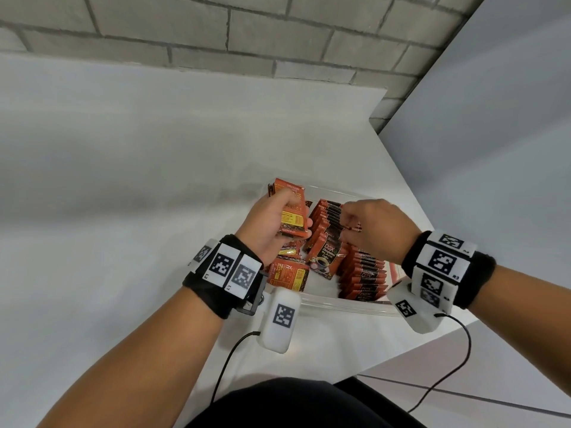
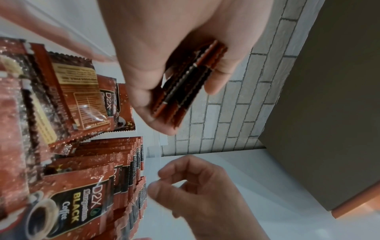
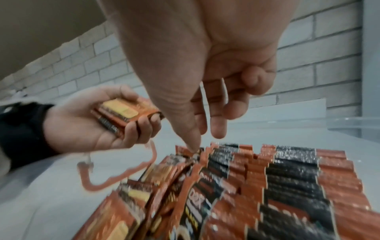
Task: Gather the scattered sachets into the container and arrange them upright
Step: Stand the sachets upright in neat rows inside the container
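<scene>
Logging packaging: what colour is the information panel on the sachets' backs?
Yellow, on the orange-red sachets; clearest in the head view.

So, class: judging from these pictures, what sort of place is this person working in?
Probably a plain indoor workspace or utility corner: a bare white table against a grey painted brick wall, with a clear plastic container of black coffee sachets.

right hand (image 1: 375, 230) hides sachet tops, container (image 1: 340, 305) blurred

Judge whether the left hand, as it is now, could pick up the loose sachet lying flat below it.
Probably not yet: the left hand already grips a stack, so its fingers are busy, though the flat sachet lies uncovered.
</scene>
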Demonstrator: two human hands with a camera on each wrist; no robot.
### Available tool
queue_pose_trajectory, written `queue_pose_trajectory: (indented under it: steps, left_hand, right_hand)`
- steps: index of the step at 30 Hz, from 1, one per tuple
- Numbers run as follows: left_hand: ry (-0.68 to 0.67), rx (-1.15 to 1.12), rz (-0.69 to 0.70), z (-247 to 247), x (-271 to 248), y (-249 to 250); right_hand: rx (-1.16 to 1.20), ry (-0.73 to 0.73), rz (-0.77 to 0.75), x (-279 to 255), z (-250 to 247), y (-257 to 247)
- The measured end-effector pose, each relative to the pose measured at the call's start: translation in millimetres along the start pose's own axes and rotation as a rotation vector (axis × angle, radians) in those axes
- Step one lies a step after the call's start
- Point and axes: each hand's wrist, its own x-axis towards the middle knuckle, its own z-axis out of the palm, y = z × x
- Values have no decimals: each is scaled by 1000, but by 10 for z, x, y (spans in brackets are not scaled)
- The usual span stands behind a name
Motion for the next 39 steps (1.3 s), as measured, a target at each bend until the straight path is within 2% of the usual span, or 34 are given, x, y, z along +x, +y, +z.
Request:
queue_pose_trajectory:
  steps: [4,8,13,15,17,19,20,21,23,25,29,31,33,34,37,39]
  left_hand:
    - [-48,41,-15,-34,13,-2]
    - [-199,139,0,-13,-32,4]
    - [-257,135,-6,-13,-53,-4]
    - [-251,118,-27,-13,-64,12]
    - [-201,65,-48,-10,-53,32]
    - [-156,10,-53,-17,-33,36]
    - [-149,-4,-52,-25,-23,33]
    - [-152,-12,-51,-20,-22,32]
    - [-144,-25,-41,-30,-12,19]
    - [-141,-29,-13,-43,5,7]
    - [-132,-10,14,-45,10,-2]
    - [-127,-14,29,-42,11,-7]
    - [-124,1,42,-48,17,-15]
    - [-124,12,41,-50,19,-17]
    - [-144,62,6,-43,-3,-7]
    - [-155,69,9,-42,-11,10]
  right_hand:
    - [353,110,-2,-41,-138,3]
    - [685,53,-15,-84,-189,-130]
    - [846,5,-41,-43,-160,-218]
    - [875,85,-45,-31,-192,-222]
    - [840,247,-49,-21,-212,-207]
    - [800,359,-105,-40,-192,-226]
    - [758,366,-154,-55,-163,-240]
    - [699,336,-204,-72,-116,-244]
    - [597,179,-261,-122,-46,-246]
    - [588,60,-228,-147,-66,-220]
    - [733,174,27,-111,-131,-217]
    - [853,74,134,-99,-90,-239]
    - [949,-29,146,-108,-47,-271]
    - [975,-28,131,-107,-47,-282]
    - [950,78,76,-76,-99,-282]
    - [970,100,49,-59,-144,-298]
